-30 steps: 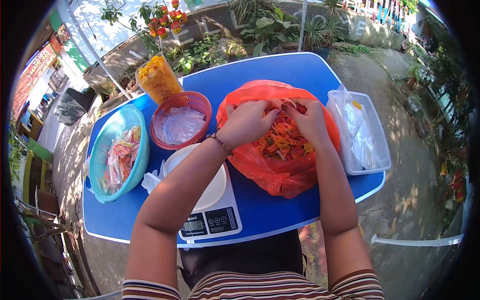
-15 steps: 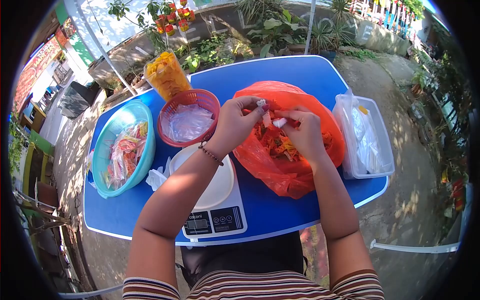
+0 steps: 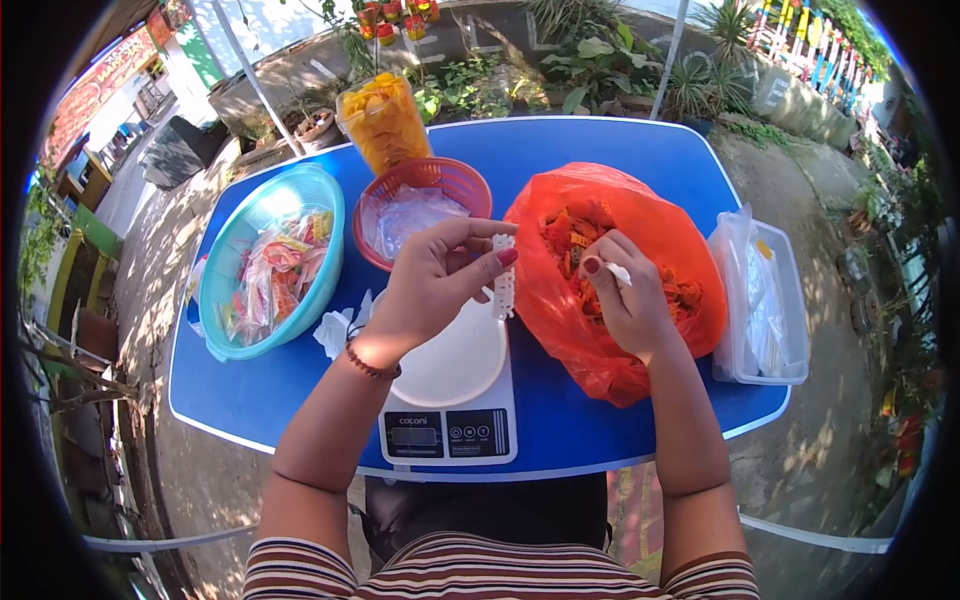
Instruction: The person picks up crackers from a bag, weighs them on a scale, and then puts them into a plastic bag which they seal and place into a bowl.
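Observation:
My left hand (image 3: 432,282) pinches a white, bumpy-edged strip (image 3: 503,285) upright between thumb and fingertips, above the white round plate (image 3: 450,360) of a kitchen scale (image 3: 498,437). Closed around a small white piece (image 3: 620,273), whose end pokes out past the thumb, is my right hand (image 3: 636,300). It is over the opening of a red plastic bag (image 3: 590,355). Inside the bag lies a heap of orange-red crinkled pieces (image 3: 575,228), partly hidden by that hand.
Left on the blue table (image 3: 300,400) stands a turquoise basket (image 3: 335,235) of filled packets. Behind the scale are a red basket (image 3: 478,190) of clear bags and a tub of yellow-orange chips (image 3: 385,120). A clear box (image 3: 785,300) with plastic bags sits right. White crumpled plastic (image 3: 335,330) lies beside the scale.
My hands have moved apart: the left has drawn back toward the scale with the white strip, the right has lowered toward the bag. The view has shifted, so the table things appear further right.

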`<state>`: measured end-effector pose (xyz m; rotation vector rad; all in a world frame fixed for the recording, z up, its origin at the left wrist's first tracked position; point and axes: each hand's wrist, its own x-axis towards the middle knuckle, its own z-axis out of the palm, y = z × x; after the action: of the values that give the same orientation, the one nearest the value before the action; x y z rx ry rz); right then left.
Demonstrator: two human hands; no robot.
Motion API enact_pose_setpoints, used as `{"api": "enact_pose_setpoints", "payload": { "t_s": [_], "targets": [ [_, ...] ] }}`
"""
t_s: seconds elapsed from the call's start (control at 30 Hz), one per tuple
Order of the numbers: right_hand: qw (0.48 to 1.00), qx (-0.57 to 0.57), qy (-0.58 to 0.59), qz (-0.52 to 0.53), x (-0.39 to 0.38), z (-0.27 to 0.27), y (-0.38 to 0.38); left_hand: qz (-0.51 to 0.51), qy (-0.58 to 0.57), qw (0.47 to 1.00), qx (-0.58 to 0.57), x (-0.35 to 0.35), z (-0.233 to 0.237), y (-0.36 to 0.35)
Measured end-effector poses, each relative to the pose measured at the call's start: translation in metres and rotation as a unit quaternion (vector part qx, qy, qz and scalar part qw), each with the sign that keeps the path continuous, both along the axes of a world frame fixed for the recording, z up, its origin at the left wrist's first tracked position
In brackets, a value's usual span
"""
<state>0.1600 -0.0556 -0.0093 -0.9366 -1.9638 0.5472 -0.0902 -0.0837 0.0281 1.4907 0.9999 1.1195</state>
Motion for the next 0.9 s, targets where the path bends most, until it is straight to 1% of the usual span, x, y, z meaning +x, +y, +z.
{"api": "enact_pose_setpoints", "payload": {
  "t_s": [0.07, 0.1, 0.2, 0.23, 0.37, 0.47, 0.57, 0.67, 0.7, 0.77, 0.87, 0.9],
  "targets": [
    [0.991, 0.106, -0.077, -0.006, -0.011, 0.002, -0.005, 0.046, 0.032, 0.998, -0.009, -0.021, -0.002, -0.017],
    [0.98, 0.161, -0.115, -0.011, -0.016, 0.005, -0.008, 0.064, 0.073, 0.995, -0.02, -0.031, 0.0, -0.022],
    [0.961, 0.215, -0.174, -0.006, -0.044, 0.017, -0.027, 0.072, 0.164, 0.984, -0.027, -0.055, -0.01, -0.034],
    [0.958, 0.217, -0.188, 0.001, -0.053, 0.016, -0.031, 0.097, 0.209, 0.973, -0.023, -0.058, -0.01, -0.038],
    [0.952, 0.198, -0.233, 0.004, -0.085, 0.007, -0.042, 0.139, 0.292, 0.946, 0.035, -0.068, -0.019, -0.046],
    [0.945, 0.197, -0.261, -0.01, -0.101, 0.0, -0.044, 0.165, 0.285, 0.943, 0.042, -0.065, -0.025, -0.05],
    [0.938, 0.199, -0.284, -0.011, -0.109, -0.01, -0.044, 0.2, 0.253, 0.941, 0.099, -0.064, -0.036, -0.05],
    [0.948, 0.186, -0.258, -0.009, -0.113, -0.015, -0.048, 0.22, 0.231, 0.938, 0.139, -0.068, -0.044, -0.049],
    [0.964, 0.147, -0.221, 0.001, -0.114, -0.015, -0.049, 0.224, 0.224, 0.937, 0.15, -0.068, -0.045, -0.049],
    [0.987, 0.066, -0.145, 0.018, -0.116, -0.015, -0.052, 0.198, 0.216, 0.941, 0.17, -0.067, -0.04, -0.053],
    [0.996, 0.046, -0.077, 0.013, -0.117, -0.016, -0.051, 0.173, 0.211, 0.942, 0.193, -0.063, -0.041, -0.055],
    [0.995, 0.06, -0.075, 0.013, -0.117, -0.016, -0.05, 0.168, 0.21, 0.942, 0.2, -0.062, -0.042, -0.055]
  ]
}}
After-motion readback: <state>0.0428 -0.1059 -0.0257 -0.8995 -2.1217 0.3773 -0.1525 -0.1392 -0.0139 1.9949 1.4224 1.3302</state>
